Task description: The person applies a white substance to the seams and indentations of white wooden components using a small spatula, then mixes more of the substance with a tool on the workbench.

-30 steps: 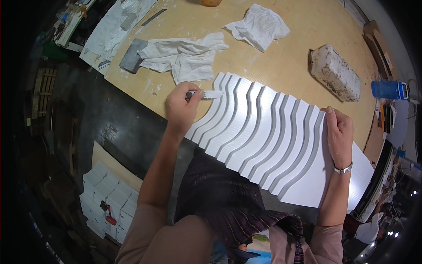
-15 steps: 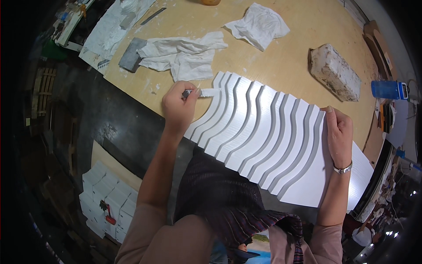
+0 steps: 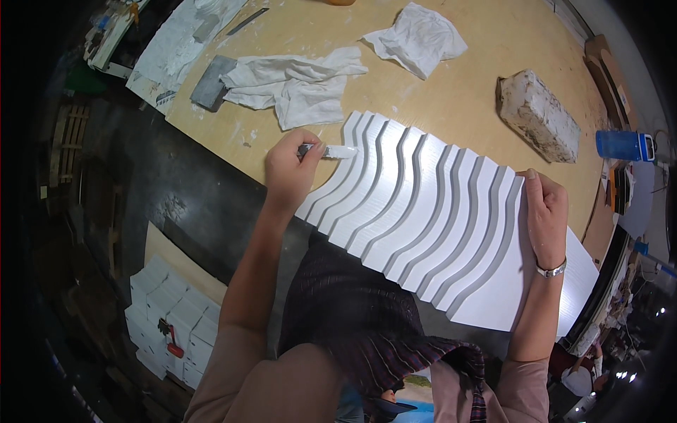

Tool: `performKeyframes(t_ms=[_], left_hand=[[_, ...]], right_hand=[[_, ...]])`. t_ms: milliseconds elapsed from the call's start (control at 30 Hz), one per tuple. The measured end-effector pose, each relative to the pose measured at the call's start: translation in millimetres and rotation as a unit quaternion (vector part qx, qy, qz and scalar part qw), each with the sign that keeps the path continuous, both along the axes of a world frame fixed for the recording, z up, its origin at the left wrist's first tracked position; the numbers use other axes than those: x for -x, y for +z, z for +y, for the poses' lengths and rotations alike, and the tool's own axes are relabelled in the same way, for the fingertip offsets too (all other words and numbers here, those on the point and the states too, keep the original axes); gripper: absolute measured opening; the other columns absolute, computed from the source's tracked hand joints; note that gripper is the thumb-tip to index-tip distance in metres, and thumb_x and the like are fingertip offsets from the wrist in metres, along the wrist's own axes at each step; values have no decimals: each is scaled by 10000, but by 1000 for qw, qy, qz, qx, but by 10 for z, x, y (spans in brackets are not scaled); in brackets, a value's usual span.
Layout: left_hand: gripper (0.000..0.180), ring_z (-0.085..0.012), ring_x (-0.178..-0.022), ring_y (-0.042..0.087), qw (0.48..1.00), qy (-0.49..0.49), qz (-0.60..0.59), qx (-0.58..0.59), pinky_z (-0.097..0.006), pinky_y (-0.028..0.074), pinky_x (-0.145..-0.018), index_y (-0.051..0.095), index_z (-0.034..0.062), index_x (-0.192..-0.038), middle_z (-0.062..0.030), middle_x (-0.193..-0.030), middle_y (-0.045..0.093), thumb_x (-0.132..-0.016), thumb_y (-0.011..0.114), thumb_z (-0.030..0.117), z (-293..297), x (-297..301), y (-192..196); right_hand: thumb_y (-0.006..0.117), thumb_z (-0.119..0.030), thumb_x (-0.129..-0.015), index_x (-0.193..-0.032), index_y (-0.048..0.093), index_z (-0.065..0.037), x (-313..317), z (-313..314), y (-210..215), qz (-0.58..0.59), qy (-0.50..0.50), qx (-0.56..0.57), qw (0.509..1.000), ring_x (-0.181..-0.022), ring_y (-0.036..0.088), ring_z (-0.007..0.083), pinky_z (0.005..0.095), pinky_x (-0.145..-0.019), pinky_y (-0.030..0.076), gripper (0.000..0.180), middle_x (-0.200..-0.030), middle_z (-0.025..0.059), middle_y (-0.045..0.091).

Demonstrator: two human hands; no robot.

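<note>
1. Head view: the left hand (image 3: 290, 169) has its fingers clamped together on a small white-smeared scraper (image 3: 330, 151), whose blade pokes out past the fingertips onto the leftmost rib of the white wavy panel (image 3: 416, 211). Held that low and flat, the blade seems meant to work along the groove.
2. The right hand (image 3: 544, 211) lies at the panel's far right end, fingers together and curled over its upper edge, thumb side along the flat part. It looks like a steadying grip, so the panel does not slide under the scraper.
3. The panel rests on the plywood table (image 3: 451, 92), its lower part overhanging the table edge toward the person.
4. Just beyond the left fingertips lies a crumpled white rag (image 3: 296, 84); a second rag (image 3: 417, 37) lies farther off.
5. A plaster-caked block (image 3: 539, 114) sits beyond the right fingers, well apart from them.
</note>
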State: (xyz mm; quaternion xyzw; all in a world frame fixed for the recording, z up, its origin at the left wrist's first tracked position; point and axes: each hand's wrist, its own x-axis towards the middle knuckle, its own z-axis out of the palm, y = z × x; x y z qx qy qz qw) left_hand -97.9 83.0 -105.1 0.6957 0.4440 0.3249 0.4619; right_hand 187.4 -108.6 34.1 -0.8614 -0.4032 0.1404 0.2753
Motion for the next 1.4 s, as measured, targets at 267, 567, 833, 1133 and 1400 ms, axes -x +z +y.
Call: performKeyframes(t_ms=[267, 567, 833, 1133, 1400], left_hand=[[55, -124, -559, 486, 1000, 4, -7, -28, -263, 401, -536, 590, 2, -805, -64, -639, 549, -796, 641, 21, 24, -15, -7], [46, -126, -584, 507, 999, -9, -12, -47, -263, 412, -552, 580, -3, -805, -72, -686, 572, -795, 625, -5, 38, 17, 22], [50, -122, -572, 491, 997, -70, -2, -42, -262, 401, -544, 570, 0, -786, -70, -689, 563, -789, 620, -7, 72, 78, 14], [66, -131, -570, 510, 997, -64, 21, -30, -273, 411, -547, 576, -5, -790, -75, -650, 561, -793, 635, 24, 102, 49, 41], [87, -143, -567, 506, 997, -58, 56, 12, -286, 412, -553, 581, -2, -821, -85, -641, 563, -804, 641, 59, 159, 22, 38]], right_hand=[[506, -260, -952, -689, 449, 56, 11, 10, 12, 0, 3, -6, 1000, -535, 247, 116, 327, -469, 252, 415, -553, 44, 253], [503, -258, -953, -681, 431, 51, 1, 2, 11, 7, -2, 5, 1000, -535, 240, 115, 328, -469, 246, 418, -562, 39, 244], [502, -248, -952, -698, 428, 53, 15, 9, 16, 11, -3, 0, 1000, -547, 247, 119, 331, -474, 256, 401, -583, 42, 234], [504, -250, -948, -699, 437, 57, 19, 13, 16, 5, 0, -4, 1000, -544, 263, 116, 332, -478, 263, 401, -569, 47, 255], [501, -255, -949, -699, 437, 52, 2, -1, 0, 5, -4, 0, 1000, -543, 258, 119, 328, -478, 262, 402, -571, 46, 254]])
